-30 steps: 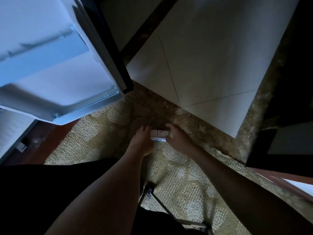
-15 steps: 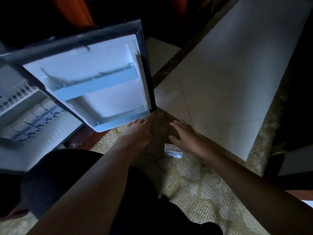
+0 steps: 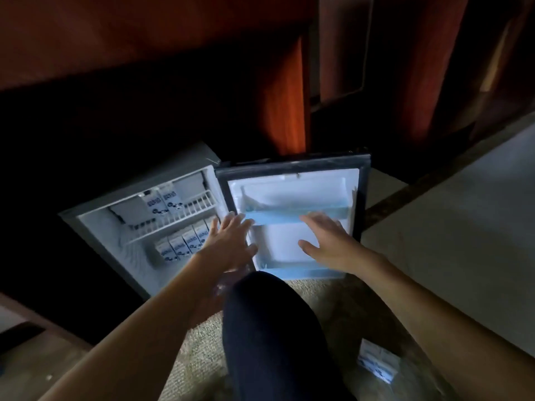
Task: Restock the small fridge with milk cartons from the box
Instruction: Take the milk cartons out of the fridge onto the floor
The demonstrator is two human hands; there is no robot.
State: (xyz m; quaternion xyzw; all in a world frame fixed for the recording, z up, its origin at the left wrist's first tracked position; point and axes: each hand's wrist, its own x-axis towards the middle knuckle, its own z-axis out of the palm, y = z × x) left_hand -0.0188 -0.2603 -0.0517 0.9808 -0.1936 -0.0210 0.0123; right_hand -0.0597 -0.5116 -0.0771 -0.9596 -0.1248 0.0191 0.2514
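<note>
Left hand (image 3: 231, 241): empty, fingers straight and spread, held in front of the hinge line where the small fridge (image 3: 101, 227) meets its open door (image 3: 278, 241).
Right hand (image 3: 327, 244): empty, fingers loose, held before the door liner between the 2 door racks. Contact with the fridge cannot be told for either hand.
Reading: with both palms free and facing the appliance, the person appears to be between loads, reaching in to tidy stock or to handle the door.

Contents:
1. Wire shelf (image 3: 185, 215): 2 milk cartons (image 3: 163, 202) upright at centre, print outward, with a plain grey shape on each side, identity unclear.
2. Fridge floor: row of at least 4 cartons (image 3: 182, 246) packed side by side, faces forward, right end hidden behind the left hand.
3. Upper door rack (image 3: 292, 214) and lower door rack (image 3: 301, 272): nothing visible in either.
4. Rug (image 3: 197, 357): loose cartons (image 3: 376, 361) lying flat beside the right forearm, count unclear, apparently next to be shelved.

Supply box: not in view.
</note>
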